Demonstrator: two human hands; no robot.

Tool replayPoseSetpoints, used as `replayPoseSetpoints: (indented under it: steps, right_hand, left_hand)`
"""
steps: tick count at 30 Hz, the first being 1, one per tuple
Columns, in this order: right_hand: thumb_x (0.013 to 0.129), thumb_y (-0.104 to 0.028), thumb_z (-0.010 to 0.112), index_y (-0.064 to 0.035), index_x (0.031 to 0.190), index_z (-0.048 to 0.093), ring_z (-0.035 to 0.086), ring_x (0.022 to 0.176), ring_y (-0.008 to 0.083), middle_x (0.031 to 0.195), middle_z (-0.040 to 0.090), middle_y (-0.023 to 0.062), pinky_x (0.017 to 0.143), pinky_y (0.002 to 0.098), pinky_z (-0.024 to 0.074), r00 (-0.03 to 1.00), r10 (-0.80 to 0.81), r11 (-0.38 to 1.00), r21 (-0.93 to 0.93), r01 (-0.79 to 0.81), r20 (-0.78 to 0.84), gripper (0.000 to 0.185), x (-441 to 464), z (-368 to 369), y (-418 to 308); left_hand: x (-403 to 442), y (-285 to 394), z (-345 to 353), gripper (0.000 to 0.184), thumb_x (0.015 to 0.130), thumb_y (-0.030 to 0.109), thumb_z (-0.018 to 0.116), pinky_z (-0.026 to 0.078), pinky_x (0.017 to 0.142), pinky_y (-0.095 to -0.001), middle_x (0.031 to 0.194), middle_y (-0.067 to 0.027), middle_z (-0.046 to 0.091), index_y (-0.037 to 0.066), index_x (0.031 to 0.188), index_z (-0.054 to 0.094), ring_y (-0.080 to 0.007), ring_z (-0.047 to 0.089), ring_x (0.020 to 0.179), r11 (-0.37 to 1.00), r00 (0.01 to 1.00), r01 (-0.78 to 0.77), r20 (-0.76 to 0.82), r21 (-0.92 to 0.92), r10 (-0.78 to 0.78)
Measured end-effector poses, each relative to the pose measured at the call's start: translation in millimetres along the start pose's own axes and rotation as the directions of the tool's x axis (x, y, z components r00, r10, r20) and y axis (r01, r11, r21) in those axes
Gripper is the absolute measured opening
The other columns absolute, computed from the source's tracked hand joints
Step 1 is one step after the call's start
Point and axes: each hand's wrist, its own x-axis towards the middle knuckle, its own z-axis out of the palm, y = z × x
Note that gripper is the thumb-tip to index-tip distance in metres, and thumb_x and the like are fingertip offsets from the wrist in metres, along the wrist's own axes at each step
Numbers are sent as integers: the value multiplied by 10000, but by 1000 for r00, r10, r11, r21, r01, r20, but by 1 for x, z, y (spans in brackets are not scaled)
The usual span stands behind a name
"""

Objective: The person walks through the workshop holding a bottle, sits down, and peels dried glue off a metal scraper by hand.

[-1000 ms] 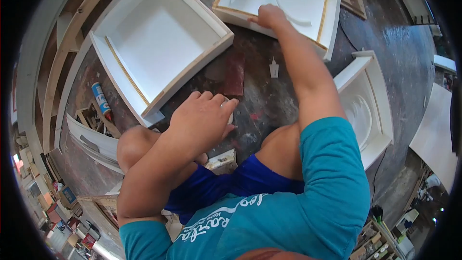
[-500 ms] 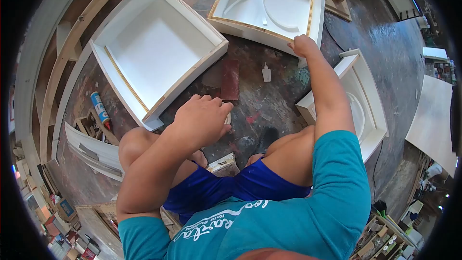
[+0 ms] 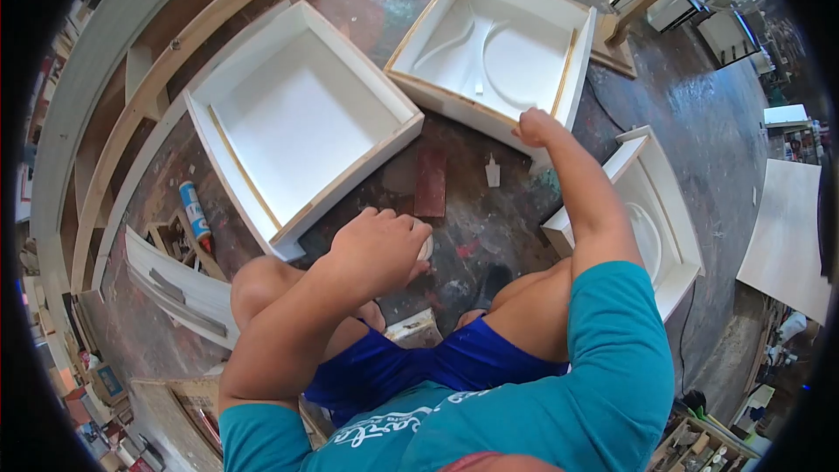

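Note:
My left hand (image 3: 377,249) is closed around a round pale thing (image 3: 426,250), perhaps a roll of tape, mostly hidden by the fingers. It hovers above the floor, near a dark red flat block (image 3: 430,183). My right hand (image 3: 537,128) is closed at the near right top edge of a white drawer (image 3: 463,98); the fingertips are partly hidden. Curved white strips (image 3: 489,57) lie inside that drawer. A second white drawer (image 3: 345,179) sits to its left, with a thin wooden strip (image 3: 236,157) along its inner left side.
A small white bottle (image 3: 493,172) stands on the floor between the drawers. At right is a smaller white drawer (image 3: 669,249). A blue-and-white tube (image 3: 194,210) lies at left, by a curved wooden frame (image 3: 131,105). A pale board (image 3: 784,236) is at far right.
The view has tilted, so everything sits lower in the picture. More of the round thing shows at my left hand. My right hand stays at the same drawer edge.

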Motion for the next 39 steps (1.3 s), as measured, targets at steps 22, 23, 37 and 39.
replayPoseSetpoints:
  steps: [22,23,37,39]
  right_hand:
    - [894,-390,596,-12,705,745,708,694,339,652,688,165,758,457,584,893,-339,935,3,354,297,448,-5,-16,-160]
    - [895,-435,616,-13,741,758,706,755,374,694,691,212,778,475,575,884,-315,941,-6,338,345,471,-2,-20,-173]
    - [894,-406,627,-32,890,766,700,942,403,942,727,227,849,493,553,812,-478,785,-252,566,335,399,30,-7,-195]
    - [895,-396,629,-32,881,764,699,933,404,930,725,226,837,495,551,837,-440,812,-255,525,325,389,21,-28,-206]
  left_hand:
    - [-67,10,-59,426,804,115,818,242,439,-284,573,30,360,101,625,432,-128,387,435,675,139,-724,-930,138,340]
    - [-71,11,-61,419,806,111,802,253,434,-291,574,27,360,105,621,427,-134,396,439,699,119,-698,-939,151,322]
    - [-69,10,-52,436,851,108,701,352,424,-360,535,-4,450,115,559,377,-224,494,459,832,-2,-515,-970,208,241]
    - [-61,18,-44,435,860,135,702,383,435,-365,527,-4,461,121,550,397,-229,524,472,821,-13,-518,-962,240,274]
